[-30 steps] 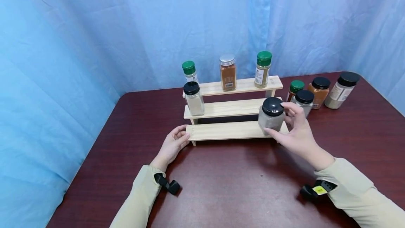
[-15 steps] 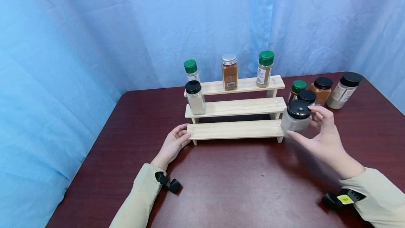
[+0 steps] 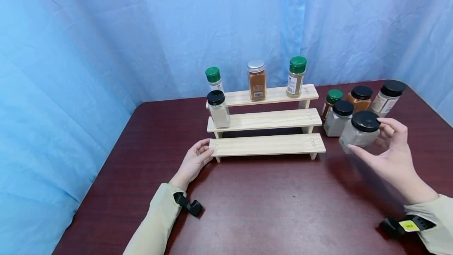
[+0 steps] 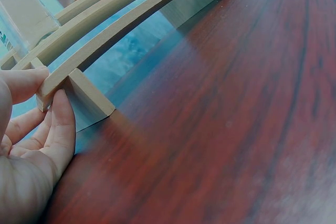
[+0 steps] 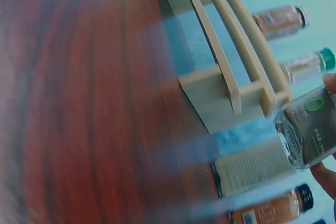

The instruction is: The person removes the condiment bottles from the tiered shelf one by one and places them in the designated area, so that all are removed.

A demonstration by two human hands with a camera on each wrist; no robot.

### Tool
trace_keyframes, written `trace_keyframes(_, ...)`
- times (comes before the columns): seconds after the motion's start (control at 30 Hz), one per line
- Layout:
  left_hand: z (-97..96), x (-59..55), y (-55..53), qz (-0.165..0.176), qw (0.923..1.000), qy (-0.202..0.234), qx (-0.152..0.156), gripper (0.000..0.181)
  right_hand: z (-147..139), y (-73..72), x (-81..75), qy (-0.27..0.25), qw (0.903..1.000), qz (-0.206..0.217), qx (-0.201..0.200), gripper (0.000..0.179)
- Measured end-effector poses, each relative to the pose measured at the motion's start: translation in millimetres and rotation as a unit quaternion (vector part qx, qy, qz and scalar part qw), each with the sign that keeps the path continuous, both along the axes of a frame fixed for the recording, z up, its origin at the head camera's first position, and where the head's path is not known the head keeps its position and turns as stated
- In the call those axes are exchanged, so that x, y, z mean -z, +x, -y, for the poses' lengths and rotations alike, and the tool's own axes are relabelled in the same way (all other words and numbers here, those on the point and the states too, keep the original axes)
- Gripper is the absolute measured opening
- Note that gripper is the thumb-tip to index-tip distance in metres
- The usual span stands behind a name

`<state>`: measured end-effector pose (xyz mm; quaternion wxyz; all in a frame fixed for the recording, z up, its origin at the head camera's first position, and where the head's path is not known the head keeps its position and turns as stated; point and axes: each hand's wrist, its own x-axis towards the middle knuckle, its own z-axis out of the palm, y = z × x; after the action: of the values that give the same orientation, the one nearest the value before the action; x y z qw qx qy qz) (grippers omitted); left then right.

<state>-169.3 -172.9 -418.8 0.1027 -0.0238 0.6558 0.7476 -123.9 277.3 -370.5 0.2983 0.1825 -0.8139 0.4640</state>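
My left hand (image 3: 194, 161) pinches the left end of a three-step wooden rack (image 3: 267, 145) at its lowest step; in the left wrist view the thumb lies on top and fingers (image 4: 62, 121) underneath. My right hand (image 3: 394, 158) grips a clear spice jar (image 3: 358, 136) with a black lid and greyish contents, thumb on one side and fingers on the other. The jar is held up, tilted, to the right of the rack. In the right wrist view its printed side (image 5: 315, 124) faces the camera, and most of the hand is out of frame.
On the top step stand two green-capped shakers (image 3: 295, 78) and a silver-lidded jar (image 3: 256, 82). A black-lidded jar (image 3: 219, 111) stands at the middle step's left end. Beside the rack are a grey-filled jar (image 3: 336, 123), an orange-brown jar (image 3: 359, 99) and other spice containers.
My right hand has carried the jar rightward, from over the lowest step's right end to beyond the rack, in front of the other jars. My left hand has stayed on the rack.
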Motion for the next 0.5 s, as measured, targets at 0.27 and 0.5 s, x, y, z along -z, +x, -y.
trace_keyframes(0.27,-0.4,-0.1,0.2,-0.003,1.0000,0.000,0.004,0.049,-17.1,-5.4,3.1,-0.034,0.9908,0.088,0.096,0.091)
trace_keyframes(0.5,0.0,0.3,0.0,-0.003,1.0000,-0.001,0.002,0.048,-38.8,-22.1,26.4,-0.046,0.9812,0.126,0.139,0.092)
